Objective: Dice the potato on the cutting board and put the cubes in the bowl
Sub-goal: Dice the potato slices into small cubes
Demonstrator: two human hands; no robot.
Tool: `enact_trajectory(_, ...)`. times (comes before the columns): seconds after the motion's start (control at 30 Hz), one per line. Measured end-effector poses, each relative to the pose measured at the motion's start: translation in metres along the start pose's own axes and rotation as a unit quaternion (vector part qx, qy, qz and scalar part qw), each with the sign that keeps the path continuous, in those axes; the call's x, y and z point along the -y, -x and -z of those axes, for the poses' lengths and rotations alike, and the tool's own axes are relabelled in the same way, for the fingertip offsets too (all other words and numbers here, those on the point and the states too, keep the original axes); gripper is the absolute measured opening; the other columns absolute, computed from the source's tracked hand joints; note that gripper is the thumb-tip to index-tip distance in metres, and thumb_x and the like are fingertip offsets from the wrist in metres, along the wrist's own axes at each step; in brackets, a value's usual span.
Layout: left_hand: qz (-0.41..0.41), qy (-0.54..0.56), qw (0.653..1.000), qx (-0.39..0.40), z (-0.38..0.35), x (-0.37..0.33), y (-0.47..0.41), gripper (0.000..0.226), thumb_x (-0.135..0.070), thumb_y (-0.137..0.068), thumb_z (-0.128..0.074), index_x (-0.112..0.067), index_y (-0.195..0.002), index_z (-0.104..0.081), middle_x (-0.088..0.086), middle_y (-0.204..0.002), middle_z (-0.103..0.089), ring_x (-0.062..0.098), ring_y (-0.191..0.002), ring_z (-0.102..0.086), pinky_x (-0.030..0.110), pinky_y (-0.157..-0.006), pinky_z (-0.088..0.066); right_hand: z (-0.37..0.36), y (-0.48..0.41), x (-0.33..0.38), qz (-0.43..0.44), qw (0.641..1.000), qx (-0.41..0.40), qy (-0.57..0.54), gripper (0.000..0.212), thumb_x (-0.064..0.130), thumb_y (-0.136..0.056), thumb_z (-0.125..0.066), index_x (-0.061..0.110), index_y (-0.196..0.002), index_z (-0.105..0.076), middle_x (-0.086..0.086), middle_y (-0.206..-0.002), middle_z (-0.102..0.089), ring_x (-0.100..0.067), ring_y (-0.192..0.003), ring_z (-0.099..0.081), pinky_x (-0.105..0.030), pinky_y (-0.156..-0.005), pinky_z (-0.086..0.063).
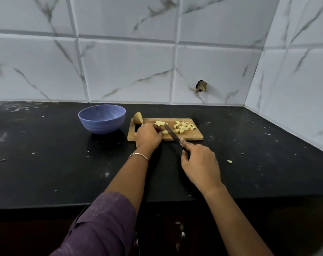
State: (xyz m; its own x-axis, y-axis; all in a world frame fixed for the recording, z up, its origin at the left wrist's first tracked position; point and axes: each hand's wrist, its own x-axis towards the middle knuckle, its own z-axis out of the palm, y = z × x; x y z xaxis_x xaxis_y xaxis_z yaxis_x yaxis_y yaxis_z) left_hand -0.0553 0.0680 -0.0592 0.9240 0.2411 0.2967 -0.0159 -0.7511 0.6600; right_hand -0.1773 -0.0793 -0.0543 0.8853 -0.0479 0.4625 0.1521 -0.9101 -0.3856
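A black stone counter [46, 163] runs under white marble-look tiles. On it lies a rectangular wooden cutting board [194, 136], with a round blue bowl [101, 118] just beside it on the left. The left hand [147, 135] curls its fingers down over pale potato strips [161, 127]. The right hand [199, 163] grips a steel knife [171, 133], blade beside the strips. Diced potato cubes [184, 126] are heaped on the board's right. An uncut brown potato half [138, 118] sits at its far left corner.
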Motion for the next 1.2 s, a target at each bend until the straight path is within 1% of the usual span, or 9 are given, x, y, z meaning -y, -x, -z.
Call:
enact_trajectory(0.17,0.001,0.0,1.0,0.007,0.0,0.0,0.0,0.016,-0.025,-0.093,-0.064,-0.027,-0.103,-0.075,-0.004,-0.107,-0.072,0.019,-0.112,-0.06,0.041,-0.102,-0.043,-0.001,0.0,0.001,-0.006,1.0,0.003,0.007,0.044,0.03,-0.101,-0.051,0.037,-0.145,-0.048,0.01,-0.087,-0.052,-0.005,-0.067,-0.046,-0.019,-0.058,-0.034)
enact_trajectory(0.3,0.001,-0.01,1.0,0.012,0.0,-0.001,0.0,0.016,-0.027,-0.092,-0.064,-0.028,-0.104,-0.075,-0.004,-0.109,-0.072,0.019,-0.112,-0.06,0.04,-0.1,-0.044,-0.002,0.001,0.005,0.012,0.999,0.009,0.041,0.047,0.029,-0.103,-0.047,0.034,-0.149,-0.043,0.008,-0.087,-0.051,-0.007,-0.069,-0.046,-0.02,-0.057,-0.034)
enact_trajectory(0.37,-0.002,-0.015,1.0,0.011,0.0,-0.001,0.0,0.016,-0.028,-0.092,-0.064,-0.028,-0.105,-0.075,-0.004,-0.109,-0.072,0.018,-0.11,-0.061,0.037,-0.097,-0.047,-0.003,0.001,0.008,0.023,0.998,0.01,0.053,0.048,0.028,-0.103,-0.045,0.032,-0.151,-0.039,0.007,-0.089,-0.054,-0.01,-0.073,-0.051,-0.021,-0.059,-0.037)
enact_trajectory(0.43,-0.005,-0.018,1.0,0.009,0.0,-0.001,-0.001,0.016,-0.029,-0.092,-0.065,-0.028,-0.105,-0.075,-0.003,-0.109,-0.071,0.018,-0.108,-0.062,0.035,-0.093,-0.049,-0.005,0.0,0.009,0.031,0.998,0.015,0.061,0.049,0.026,-0.104,-0.044,0.03,-0.152,-0.036,0.004,-0.095,-0.058,-0.012,-0.081,-0.058,-0.023,-0.062,-0.04)
enact_trajectory(0.6,-0.003,-0.024,1.0,0.006,0.002,-0.003,0.001,0.016,-0.029,-0.092,-0.065,-0.027,-0.104,-0.075,-0.003,-0.106,-0.072,0.019,-0.107,-0.062,0.036,-0.094,-0.048,-0.009,-0.001,0.015,0.04,0.995,0.02,0.085,0.05,0.02,-0.105,-0.042,0.026,-0.154,-0.033,0.0,-0.101,-0.061,-0.015,-0.087,-0.061,-0.024,-0.063,-0.04)
enact_trajectory(0.73,-0.002,-0.03,1.0,0.006,0.002,-0.004,0.001,0.017,-0.029,-0.091,-0.064,-0.028,-0.104,-0.075,-0.003,-0.109,-0.071,0.019,-0.108,-0.061,0.037,-0.096,-0.047,-0.01,-0.002,0.016,0.038,0.995,0.024,0.087,0.05,0.02,-0.105,-0.042,0.026,-0.154,-0.033,0.0,-0.103,-0.061,-0.015,-0.088,-0.061,-0.023,-0.062,-0.038)
enact_trajectory(0.83,-0.002,-0.029,1.0,0.008,0.002,-0.004,-0.001,0.017,-0.029,-0.091,-0.064,-0.028,-0.104,-0.075,-0.003,-0.107,-0.072,0.019,-0.108,-0.062,0.038,-0.095,-0.048,-0.009,-0.004,0.018,0.039,0.995,0.033,0.082,0.052,0.019,-0.104,-0.044,0.026,-0.154,-0.031,0.0,-0.103,-0.06,-0.014,-0.086,-0.06,-0.023,-0.062,-0.039)
enact_trajectory(1.0,-0.006,-0.022,1.0,0.008,0.001,-0.002,-0.002,0.015,-0.029,-0.091,-0.066,-0.026,-0.103,-0.076,-0.003,-0.105,-0.072,0.017,-0.103,-0.063,0.036,-0.091,-0.051,-0.01,-0.003,0.015,0.037,0.995,0.028,0.089,0.053,0.02,-0.105,-0.044,0.027,-0.155,-0.029,0.001,-0.101,-0.059,-0.013,-0.085,-0.059,-0.023,-0.061,-0.038)
enact_trajectory(1.2,-0.01,-0.027,1.0,0.011,-0.002,-0.002,-0.003,0.013,-0.03,-0.089,-0.069,-0.028,-0.1,-0.075,-0.003,-0.108,-0.07,0.017,-0.102,-0.063,0.043,-0.095,-0.049,-0.01,0.0,0.014,0.036,0.994,0.03,0.096,0.054,0.021,-0.105,-0.043,0.027,-0.156,-0.027,0.002,-0.103,-0.058,-0.012,-0.086,-0.06,-0.022,-0.063,-0.039)
